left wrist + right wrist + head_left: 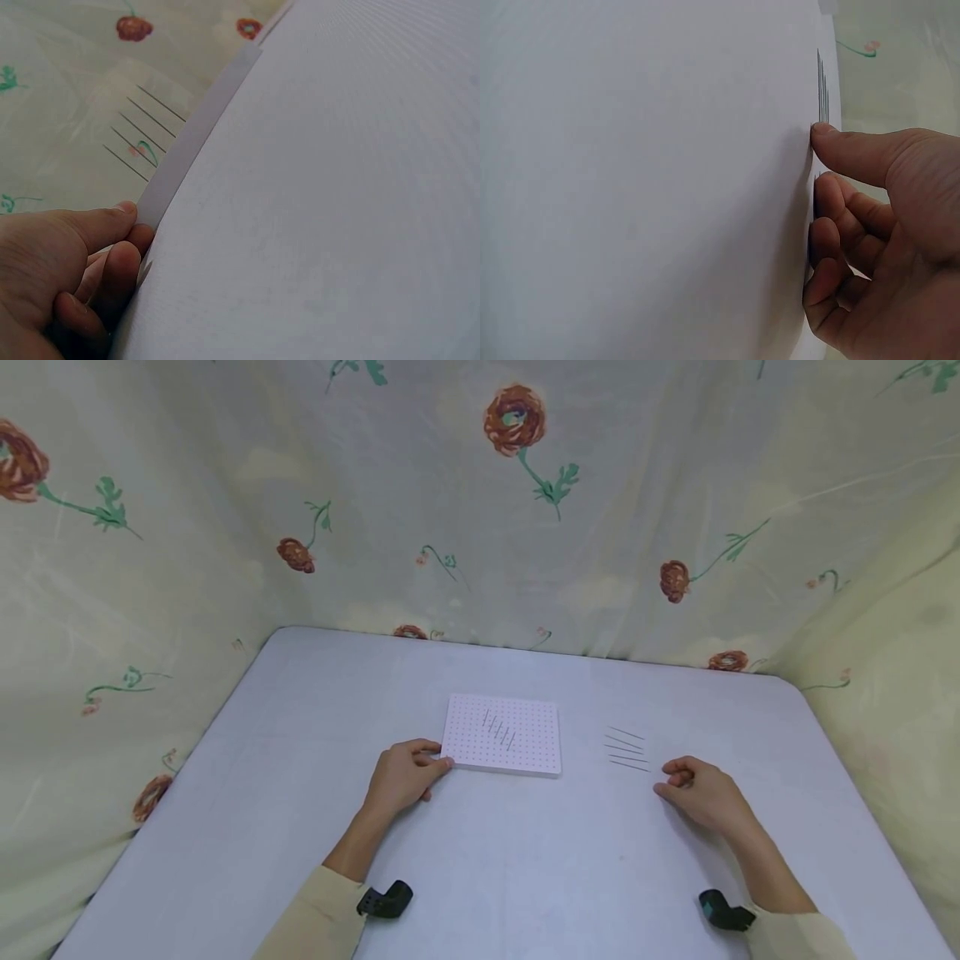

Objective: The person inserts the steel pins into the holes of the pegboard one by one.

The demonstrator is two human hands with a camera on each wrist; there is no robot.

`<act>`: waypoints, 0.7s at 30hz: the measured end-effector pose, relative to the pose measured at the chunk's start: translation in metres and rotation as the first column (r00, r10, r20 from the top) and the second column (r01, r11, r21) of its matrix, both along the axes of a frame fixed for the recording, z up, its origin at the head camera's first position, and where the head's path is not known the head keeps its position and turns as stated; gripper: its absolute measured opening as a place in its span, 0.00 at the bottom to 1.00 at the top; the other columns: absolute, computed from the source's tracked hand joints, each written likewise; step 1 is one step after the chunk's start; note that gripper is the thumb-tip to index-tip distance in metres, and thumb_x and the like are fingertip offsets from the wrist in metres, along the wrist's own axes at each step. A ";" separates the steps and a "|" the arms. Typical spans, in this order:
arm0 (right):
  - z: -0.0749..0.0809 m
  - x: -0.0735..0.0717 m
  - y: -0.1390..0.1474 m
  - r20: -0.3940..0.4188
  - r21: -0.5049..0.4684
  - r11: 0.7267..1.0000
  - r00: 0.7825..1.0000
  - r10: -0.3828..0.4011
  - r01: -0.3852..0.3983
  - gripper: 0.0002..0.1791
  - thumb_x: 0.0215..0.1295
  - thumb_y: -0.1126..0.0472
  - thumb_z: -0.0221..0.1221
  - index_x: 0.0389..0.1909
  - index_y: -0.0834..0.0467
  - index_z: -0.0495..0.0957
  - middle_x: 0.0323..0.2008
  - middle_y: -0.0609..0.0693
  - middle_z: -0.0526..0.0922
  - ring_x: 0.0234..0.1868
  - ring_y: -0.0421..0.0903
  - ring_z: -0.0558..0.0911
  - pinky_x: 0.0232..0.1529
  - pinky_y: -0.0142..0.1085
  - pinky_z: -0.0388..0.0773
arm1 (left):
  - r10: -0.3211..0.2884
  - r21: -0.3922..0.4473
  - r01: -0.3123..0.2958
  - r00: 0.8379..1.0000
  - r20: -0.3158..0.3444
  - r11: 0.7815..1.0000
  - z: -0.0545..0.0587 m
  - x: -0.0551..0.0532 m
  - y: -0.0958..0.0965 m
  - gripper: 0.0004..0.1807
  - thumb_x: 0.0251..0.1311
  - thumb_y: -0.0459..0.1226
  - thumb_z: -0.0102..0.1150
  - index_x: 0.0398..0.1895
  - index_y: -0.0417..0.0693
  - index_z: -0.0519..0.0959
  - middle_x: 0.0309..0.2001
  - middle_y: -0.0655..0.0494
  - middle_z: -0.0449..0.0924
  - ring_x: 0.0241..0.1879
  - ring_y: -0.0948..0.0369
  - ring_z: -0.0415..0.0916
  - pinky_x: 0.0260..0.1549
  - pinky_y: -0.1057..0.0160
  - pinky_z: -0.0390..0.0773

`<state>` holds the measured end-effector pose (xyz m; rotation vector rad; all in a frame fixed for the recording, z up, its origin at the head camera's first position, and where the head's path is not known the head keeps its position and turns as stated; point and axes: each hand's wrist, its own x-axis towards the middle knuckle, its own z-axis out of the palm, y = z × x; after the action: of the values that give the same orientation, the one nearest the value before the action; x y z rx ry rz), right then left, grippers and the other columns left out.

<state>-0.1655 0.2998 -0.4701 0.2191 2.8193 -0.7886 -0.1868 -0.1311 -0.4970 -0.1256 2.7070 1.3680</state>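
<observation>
A white board (540, 735) dotted with small holes lies flat on the table. Several thin dark needles (498, 728) stand up from it in a slanting row, and these needles (152, 114) rise above its edge in the left wrist view. At the board's near left corner, my left hand (405, 774) holds it between thumb and index finger. More needles (627, 747) lie side by side on the table to the right of the board. Just right of them is my right hand (701, 791), fingers loosely curled, with nothing visible in its grasp; its thumb (847, 154) partly covers them in the right wrist view.
The white table (510, 877) has rounded far corners. A pale curtain (600, 527) with a flower print hangs behind it and along both sides. Dark wrist-worn devices (386, 900) sit at both sleeves.
</observation>
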 end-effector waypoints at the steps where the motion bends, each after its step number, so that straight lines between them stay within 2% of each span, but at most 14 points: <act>1: 0.000 -0.001 -0.002 -0.002 0.000 1.000 1.000 0.004 -0.004 0.22 0.68 0.55 0.64 0.54 0.66 0.75 0.38 0.55 0.79 0.39 0.50 0.75 0.38 0.39 0.68 | 0.001 -0.001 -0.001 1.000 0.002 1.000 0.000 0.000 0.000 0.23 0.62 0.46 0.70 0.57 0.45 0.82 0.30 0.56 0.89 0.11 0.63 0.75 0.19 0.66 0.67; 10: 0.000 -0.009 -0.019 -0.025 -0.001 0.999 0.999 0.037 -0.037 0.20 0.68 0.55 0.64 0.52 0.66 0.77 0.37 0.55 0.80 0.39 0.50 0.76 0.39 0.38 0.68 | -0.002 -0.010 0.002 1.000 -0.001 1.000 0.000 0.001 -0.001 0.23 0.63 0.46 0.70 0.57 0.45 0.82 0.29 0.56 0.89 0.11 0.63 0.74 0.19 0.66 0.67; 21: -0.001 -0.016 -0.024 -0.006 0.021 1.000 1.000 0.012 -0.012 0.17 0.69 0.56 0.62 0.50 0.64 0.78 0.36 0.54 0.80 0.39 0.51 0.75 0.39 0.40 0.67 | 0.000 -0.008 0.000 1.000 0.005 1.000 -0.002 -0.001 0.000 0.23 0.62 0.46 0.70 0.57 0.46 0.82 0.30 0.56 0.89 0.11 0.62 0.74 0.19 0.66 0.67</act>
<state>-0.1811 0.2758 -0.4707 0.2032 2.8332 -0.7591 -0.1873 -0.1314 -0.4994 -0.1300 2.7082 1.3552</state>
